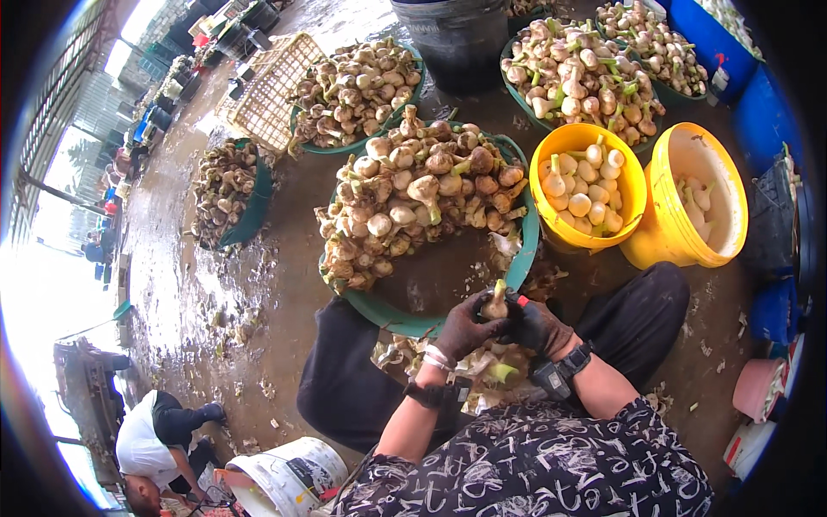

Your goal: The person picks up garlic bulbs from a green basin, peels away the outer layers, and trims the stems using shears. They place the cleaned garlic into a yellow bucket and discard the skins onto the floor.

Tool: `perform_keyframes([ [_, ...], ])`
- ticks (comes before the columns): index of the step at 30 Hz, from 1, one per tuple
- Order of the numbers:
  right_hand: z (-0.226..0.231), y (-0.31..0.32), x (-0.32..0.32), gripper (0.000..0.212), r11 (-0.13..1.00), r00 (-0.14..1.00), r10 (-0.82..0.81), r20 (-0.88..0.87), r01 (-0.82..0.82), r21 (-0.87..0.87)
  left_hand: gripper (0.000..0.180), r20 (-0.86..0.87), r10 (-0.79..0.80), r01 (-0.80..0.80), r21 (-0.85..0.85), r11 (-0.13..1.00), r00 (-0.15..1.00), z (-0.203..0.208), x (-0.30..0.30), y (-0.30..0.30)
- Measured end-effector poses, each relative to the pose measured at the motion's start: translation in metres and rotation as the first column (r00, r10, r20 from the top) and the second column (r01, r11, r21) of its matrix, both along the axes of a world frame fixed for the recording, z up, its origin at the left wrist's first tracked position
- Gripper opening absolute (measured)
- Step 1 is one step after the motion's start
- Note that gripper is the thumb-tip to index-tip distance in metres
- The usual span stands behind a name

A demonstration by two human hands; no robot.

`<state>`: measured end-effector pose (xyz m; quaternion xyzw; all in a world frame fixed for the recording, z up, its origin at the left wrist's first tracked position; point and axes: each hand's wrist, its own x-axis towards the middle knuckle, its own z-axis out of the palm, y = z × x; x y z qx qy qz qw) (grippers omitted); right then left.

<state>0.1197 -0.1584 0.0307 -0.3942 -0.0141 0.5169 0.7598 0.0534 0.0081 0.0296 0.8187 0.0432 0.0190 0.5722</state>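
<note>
My left hand (pixel 468 329), in a dark brown glove, grips a garlic bulb (pixel 494 306) with its stem pointing up. Close beside it, my right hand (pixel 538 327) wears a dark glove, its fingers closed against the bulb's side. A small red-ended thing (pixel 522 301) pokes out of the right fingers; the rest of it is hidden. Both hands are over the near rim of a wide green tub (pixel 527 250) heaped with garlic bulbs (pixel 422 185). Below them, peeled skins and cut stems (pixel 500 372) lie between my legs.
Right of the tub stand a yellow bucket (pixel 633 215) of cleaned bulbs and a tilted yellow bucket (pixel 728 246) holding a few. More heaped tubs, a black bin (pixel 457 43) and a plastic crate (pixel 271 90) lie beyond. A person (pixel 142 431) bends near a white bucket (pixel 297 470).
</note>
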Motion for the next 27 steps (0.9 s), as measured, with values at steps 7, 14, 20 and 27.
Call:
perform_keyframes([
  [7, 0.014, -0.004, -0.010, 0.028, 0.839, 0.601, 0.059, 0.797, 0.402, -0.366, 0.048, -0.113, 0.058, -0.025, 0.269, 0.963, 0.992, 0.054, -0.010, -0.022],
  [14, 0.030, -0.006, -0.013, 0.023, 0.873, 0.447, 0.182, 0.876, 0.336, -0.353, 0.046, -0.079, 0.077, -0.034, 0.443, 0.896, 0.994, 0.065, -0.021, -0.021],
  [20, 0.037, -0.006, -0.017, 0.026, 0.963, 0.913, 0.054, 0.405, 0.060, -0.264, 0.042, -0.333, -0.038, 0.053, 0.034, 0.998, 0.942, 0.081, -0.030, 0.002],
  [27, 0.026, -0.012, -0.039, 0.034, 0.986, 0.893, 0.063, 0.445, 0.015, -0.169, 0.045, -0.090, 0.264, -0.253, 0.120, 0.960, 0.960, 0.052, -0.050, -0.034],
])
